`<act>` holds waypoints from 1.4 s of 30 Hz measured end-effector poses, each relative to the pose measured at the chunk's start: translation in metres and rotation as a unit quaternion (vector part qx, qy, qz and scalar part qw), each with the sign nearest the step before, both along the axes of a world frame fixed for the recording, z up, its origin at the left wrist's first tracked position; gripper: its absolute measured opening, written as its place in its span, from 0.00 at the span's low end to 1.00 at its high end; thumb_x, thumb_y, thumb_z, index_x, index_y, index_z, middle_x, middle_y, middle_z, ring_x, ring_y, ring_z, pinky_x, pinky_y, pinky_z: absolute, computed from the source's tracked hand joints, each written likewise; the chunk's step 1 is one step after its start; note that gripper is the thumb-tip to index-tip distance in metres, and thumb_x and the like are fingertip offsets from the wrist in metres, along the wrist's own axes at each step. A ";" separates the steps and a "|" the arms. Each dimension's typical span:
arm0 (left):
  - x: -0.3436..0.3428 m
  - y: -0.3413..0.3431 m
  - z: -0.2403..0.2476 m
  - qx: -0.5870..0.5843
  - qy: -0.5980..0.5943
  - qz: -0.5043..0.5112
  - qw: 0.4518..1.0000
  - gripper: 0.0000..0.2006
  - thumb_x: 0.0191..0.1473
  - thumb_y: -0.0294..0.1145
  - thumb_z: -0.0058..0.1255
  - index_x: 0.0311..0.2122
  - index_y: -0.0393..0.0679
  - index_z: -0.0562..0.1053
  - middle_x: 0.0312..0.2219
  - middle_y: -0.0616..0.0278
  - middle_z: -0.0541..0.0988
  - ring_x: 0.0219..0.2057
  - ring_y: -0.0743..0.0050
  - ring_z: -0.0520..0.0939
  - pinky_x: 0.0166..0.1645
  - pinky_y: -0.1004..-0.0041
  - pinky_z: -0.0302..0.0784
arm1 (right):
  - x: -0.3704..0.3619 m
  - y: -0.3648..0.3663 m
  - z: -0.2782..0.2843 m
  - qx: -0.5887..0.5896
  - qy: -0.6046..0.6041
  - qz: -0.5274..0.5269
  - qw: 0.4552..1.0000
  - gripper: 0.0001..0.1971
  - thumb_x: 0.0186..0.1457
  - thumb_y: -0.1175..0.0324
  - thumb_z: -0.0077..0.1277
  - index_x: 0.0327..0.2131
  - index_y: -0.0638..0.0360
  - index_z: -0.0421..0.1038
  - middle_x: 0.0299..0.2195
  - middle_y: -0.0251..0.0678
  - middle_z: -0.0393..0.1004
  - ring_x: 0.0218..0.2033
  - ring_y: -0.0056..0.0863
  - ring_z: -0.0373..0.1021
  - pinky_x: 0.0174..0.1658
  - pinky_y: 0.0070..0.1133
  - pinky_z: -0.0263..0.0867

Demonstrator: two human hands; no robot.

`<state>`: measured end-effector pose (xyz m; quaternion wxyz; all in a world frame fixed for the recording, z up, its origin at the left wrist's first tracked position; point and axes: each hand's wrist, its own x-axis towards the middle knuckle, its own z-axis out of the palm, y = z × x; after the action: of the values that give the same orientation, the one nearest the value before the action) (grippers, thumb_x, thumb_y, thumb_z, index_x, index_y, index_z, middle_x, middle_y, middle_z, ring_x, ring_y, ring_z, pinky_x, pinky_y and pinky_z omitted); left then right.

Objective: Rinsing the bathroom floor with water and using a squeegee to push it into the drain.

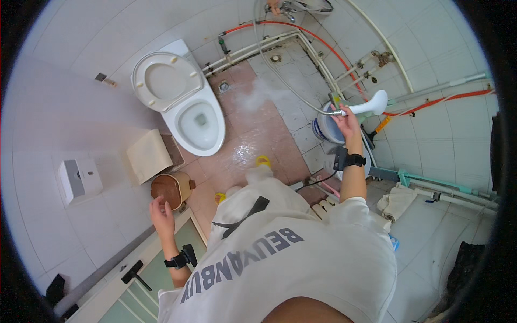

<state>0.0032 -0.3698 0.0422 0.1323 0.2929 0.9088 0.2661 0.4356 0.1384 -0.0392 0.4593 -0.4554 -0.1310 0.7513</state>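
At two o'clock the shower head (376, 103) is gripped by the right hand (349, 124), the left hand (162, 216) at eight is empty, and footing could be lost on wet-looking tiles (250, 141).

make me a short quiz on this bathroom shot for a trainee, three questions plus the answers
1. Fill in the blank: the white shower head is held in the person's ____ hand.

2. True or false: the toilet lid is raised.

3. Multiple choice: what colour are the slippers on the person's feet?
A) blue
B) yellow
C) black

Key:
1. right; the right hand grips it at the end where the metal hose joins.
2. True; it leans back, leaving the bowl uncovered.
3. B
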 end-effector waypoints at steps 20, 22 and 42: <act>-0.011 0.066 -0.003 0.034 0.022 -0.047 0.998 0.11 0.52 0.25 0.47 0.42 0.36 0.70 0.37 0.52 0.71 0.39 0.55 0.74 0.42 0.69 0.71 | 0.019 0.039 0.013 0.033 0.052 -0.053 0.997 0.12 0.48 0.80 0.47 0.36 0.56 0.60 0.38 0.36 0.67 0.53 0.48 0.64 0.55 0.46 0.57; -0.010 0.069 0.004 0.040 0.024 -0.051 0.998 0.11 0.52 0.25 0.47 0.42 0.36 0.70 0.37 0.51 0.72 0.40 0.54 0.74 0.43 0.68 0.71 | 0.011 0.037 0.021 0.032 0.052 -0.062 0.996 0.10 0.48 0.80 0.47 0.34 0.55 0.61 0.36 0.34 0.68 0.54 0.46 0.63 0.55 0.47 0.56; -0.010 0.056 0.024 0.024 -0.017 -0.009 1.000 0.11 0.53 0.24 0.46 0.42 0.36 0.69 0.38 0.53 0.70 0.35 0.61 0.76 0.38 0.71 0.73 | 0.004 0.050 0.000 -0.014 0.101 -0.092 0.991 0.14 0.46 0.80 0.46 0.39 0.58 0.59 0.42 0.39 0.65 0.52 0.45 0.65 0.57 0.46 0.54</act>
<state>-0.0071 -0.3136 0.0666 0.1424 0.2995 0.8971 0.2919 0.4397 0.1882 -0.0391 0.5307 -0.3938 -0.0306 0.7499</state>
